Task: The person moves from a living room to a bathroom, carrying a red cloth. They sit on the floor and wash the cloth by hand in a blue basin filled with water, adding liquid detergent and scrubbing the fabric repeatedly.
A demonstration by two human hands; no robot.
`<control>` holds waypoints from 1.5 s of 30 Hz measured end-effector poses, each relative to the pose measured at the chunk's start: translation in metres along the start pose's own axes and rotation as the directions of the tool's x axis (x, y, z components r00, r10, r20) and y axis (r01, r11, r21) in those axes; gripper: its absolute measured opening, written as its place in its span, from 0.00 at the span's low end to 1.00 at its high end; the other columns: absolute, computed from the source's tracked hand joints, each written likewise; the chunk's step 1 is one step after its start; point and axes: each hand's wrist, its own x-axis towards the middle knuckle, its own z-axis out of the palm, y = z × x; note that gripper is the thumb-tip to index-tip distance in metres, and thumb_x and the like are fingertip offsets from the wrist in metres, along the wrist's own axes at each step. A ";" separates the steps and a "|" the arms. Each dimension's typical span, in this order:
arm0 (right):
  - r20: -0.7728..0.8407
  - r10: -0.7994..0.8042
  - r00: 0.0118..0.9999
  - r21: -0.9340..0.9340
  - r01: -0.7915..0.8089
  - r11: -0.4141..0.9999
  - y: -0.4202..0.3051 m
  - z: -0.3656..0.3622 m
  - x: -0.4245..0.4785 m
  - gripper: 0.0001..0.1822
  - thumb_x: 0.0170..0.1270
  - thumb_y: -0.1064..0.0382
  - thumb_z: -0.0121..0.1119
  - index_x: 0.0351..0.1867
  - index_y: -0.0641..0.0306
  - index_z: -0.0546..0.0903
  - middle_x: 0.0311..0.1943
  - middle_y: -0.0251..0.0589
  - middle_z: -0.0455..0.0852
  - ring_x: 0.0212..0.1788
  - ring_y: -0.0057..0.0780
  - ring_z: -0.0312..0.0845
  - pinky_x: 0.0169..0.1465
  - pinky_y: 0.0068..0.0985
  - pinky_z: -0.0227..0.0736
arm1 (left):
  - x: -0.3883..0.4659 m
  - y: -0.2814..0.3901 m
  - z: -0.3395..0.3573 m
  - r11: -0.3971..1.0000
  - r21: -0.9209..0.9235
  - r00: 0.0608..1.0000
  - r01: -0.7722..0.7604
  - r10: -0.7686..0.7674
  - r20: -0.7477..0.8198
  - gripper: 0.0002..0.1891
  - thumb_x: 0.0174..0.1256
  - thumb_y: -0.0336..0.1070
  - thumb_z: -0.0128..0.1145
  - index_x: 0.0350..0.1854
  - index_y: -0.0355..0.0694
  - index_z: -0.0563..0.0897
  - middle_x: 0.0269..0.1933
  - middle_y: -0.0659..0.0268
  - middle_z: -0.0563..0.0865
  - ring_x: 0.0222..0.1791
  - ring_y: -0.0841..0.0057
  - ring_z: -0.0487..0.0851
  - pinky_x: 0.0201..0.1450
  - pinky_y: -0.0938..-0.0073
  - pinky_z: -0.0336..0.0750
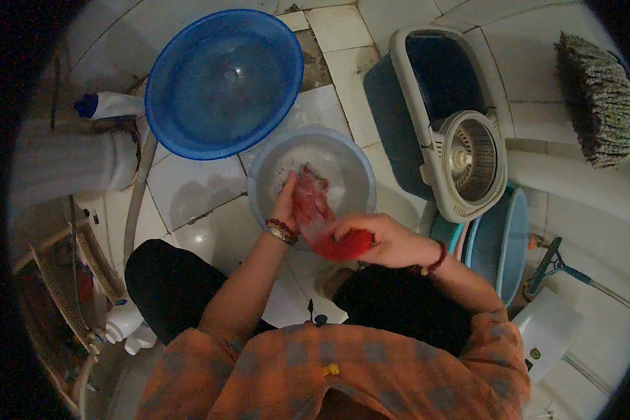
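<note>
A wet red cloth (315, 210) stretches between my two hands over a pale blue-grey basin (366, 168). My left hand (290, 202) grips its far, darker part inside the basin, with a beaded bracelet at the wrist. My right hand (396, 241) holds the bright red near end just past the basin's front rim, slightly blurred. Cloudy, sudsy water (341, 184) fills the basin's bottom. Whether the cloth is a garment cannot be told, as it is bunched and partly hidden by my fingers.
A large blue basin (289, 94) holding water stands beyond, at the left. At the right are a mop bucket with a spinner basket (470, 163), stacked basins (512, 241), a mop head (604, 100) and a squeegee (548, 265). A white bottle (113, 106) and grey hose (136, 210) lie left.
</note>
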 end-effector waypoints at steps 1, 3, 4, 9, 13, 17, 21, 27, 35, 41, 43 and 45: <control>-0.002 0.058 0.998 0.084 -0.058 0.995 0.003 -0.004 -0.001 0.17 0.57 0.72 0.60 0.49 0.64 0.75 0.51 0.41 0.79 0.54 0.33 0.75 0.55 0.28 0.71 | -0.002 0.000 0.002 0.991 0.129 0.996 -0.022 0.032 -0.077 0.31 0.67 0.61 0.45 0.64 0.45 0.68 0.61 0.58 0.74 0.60 0.59 0.73 0.62 0.50 0.67; -0.144 0.166 0.976 0.547 -0.062 0.835 0.013 -0.018 0.006 0.21 0.59 0.68 0.60 0.55 0.63 0.72 0.53 0.41 0.77 0.55 0.33 0.74 0.54 0.29 0.72 | -0.007 -0.001 0.001 0.998 -0.035 0.999 0.051 -0.051 0.018 0.30 0.66 0.58 0.49 0.64 0.45 0.68 0.61 0.58 0.75 0.58 0.59 0.74 0.60 0.54 0.71; -0.188 0.239 0.953 0.736 -0.025 0.677 0.022 -0.026 0.012 0.23 0.60 0.65 0.61 0.57 0.62 0.70 0.54 0.41 0.76 0.55 0.33 0.74 0.54 0.30 0.73 | -0.010 -0.001 0.003 0.989 -0.113 0.994 0.092 -0.085 0.070 0.29 0.66 0.57 0.51 0.64 0.45 0.67 0.61 0.58 0.75 0.58 0.60 0.75 0.59 0.56 0.72; -0.352 0.262 0.899 0.571 -0.016 0.821 0.098 -0.041 0.065 0.32 0.61 0.56 0.62 0.65 0.60 0.63 0.60 0.44 0.70 0.62 0.34 0.65 0.58 0.37 0.71 | -0.016 0.002 0.024 0.997 -0.049 0.973 0.053 -0.041 0.226 0.31 0.65 0.56 0.53 0.66 0.46 0.64 0.61 0.58 0.74 0.58 0.61 0.75 0.58 0.59 0.74; -0.366 0.153 0.918 0.125 -0.114 0.986 0.125 -0.047 0.085 0.38 0.62 0.42 0.58 0.67 0.58 0.60 0.66 0.43 0.62 0.69 0.35 0.55 0.63 0.39 0.66 | -0.021 -0.008 0.010 0.999 -0.030 0.974 0.031 -0.023 0.225 0.31 0.65 0.55 0.52 0.66 0.47 0.63 0.62 0.58 0.73 0.59 0.60 0.74 0.59 0.54 0.72; -0.025 0.286 0.958 0.881 -0.114 0.458 0.148 -0.021 0.080 0.41 0.62 0.37 0.53 0.69 0.57 0.57 0.64 0.43 0.65 0.63 0.36 0.65 0.67 0.35 0.57 | -0.053 -0.014 0.047 0.980 -0.137 0.964 0.146 -0.109 0.244 0.29 0.66 0.54 0.52 0.66 0.49 0.64 0.62 0.59 0.72 0.59 0.62 0.74 0.56 0.49 0.73; 0.208 0.097 0.973 0.941 -0.226 0.252 0.145 -0.026 0.088 0.38 0.63 0.41 0.54 0.69 0.56 0.58 0.60 0.43 0.71 0.61 0.35 0.68 0.65 0.35 0.61 | -0.051 -0.017 0.041 0.932 -0.173 0.916 0.317 -0.254 0.312 0.30 0.62 0.48 0.58 0.64 0.43 0.65 0.58 0.57 0.77 0.55 0.60 0.78 0.58 0.52 0.73; 0.019 0.260 0.965 0.740 -0.189 0.646 0.111 -0.024 0.105 0.21 0.60 0.61 0.63 0.54 0.57 0.72 0.45 0.38 0.81 0.48 0.30 0.78 0.52 0.29 0.75 | -0.035 -0.025 0.022 0.987 0.154 0.999 0.036 -0.041 0.029 0.20 0.61 0.39 0.58 0.54 0.41 0.72 0.51 0.62 0.81 0.48 0.69 0.81 0.52 0.64 0.77; -0.140 0.246 0.959 0.526 -0.138 0.839 0.115 -0.010 0.109 0.14 0.58 0.69 0.62 0.46 0.58 0.75 0.37 0.31 0.80 0.41 0.21 0.76 0.45 0.21 0.73 | -0.003 -0.040 -0.012 -0.191 0.955 0.879 -0.226 0.383 0.284 0.11 0.62 0.43 0.53 0.37 0.41 0.80 0.38 0.59 0.82 0.38 0.60 0.81 0.38 0.57 0.74; -0.258 0.186 0.948 0.319 -0.098 0.943 0.128 -0.001 0.110 0.15 0.60 0.69 0.60 0.49 0.59 0.75 0.39 0.31 0.79 0.42 0.18 0.74 0.46 0.20 0.71 | -0.015 -0.035 0.005 -0.299 0.919 0.832 -0.255 0.417 0.367 0.15 0.59 0.45 0.53 0.37 0.36 0.79 0.39 0.50 0.82 0.41 0.53 0.80 0.44 0.60 0.74; -0.310 0.173 0.935 0.255 -0.093 0.962 0.136 -0.002 0.109 0.15 0.60 0.69 0.60 0.49 0.59 0.75 0.38 0.31 0.79 0.43 0.17 0.74 0.46 0.20 0.71 | -0.032 -0.036 0.028 0.111 0.961 0.820 -0.253 0.551 0.152 0.14 0.58 0.43 0.55 0.37 0.36 0.80 0.39 0.49 0.82 0.40 0.53 0.80 0.44 0.61 0.74; -0.324 0.180 0.929 0.272 -0.091 0.958 0.135 -0.003 0.108 0.15 0.61 0.68 0.60 0.50 0.59 0.74 0.38 0.30 0.78 0.42 0.18 0.74 0.45 0.20 0.72 | -0.031 -0.015 0.042 -0.244 0.963 0.942 -0.115 0.280 0.184 0.14 0.56 0.40 0.56 0.40 0.36 0.79 0.39 0.51 0.83 0.41 0.55 0.80 0.47 0.62 0.73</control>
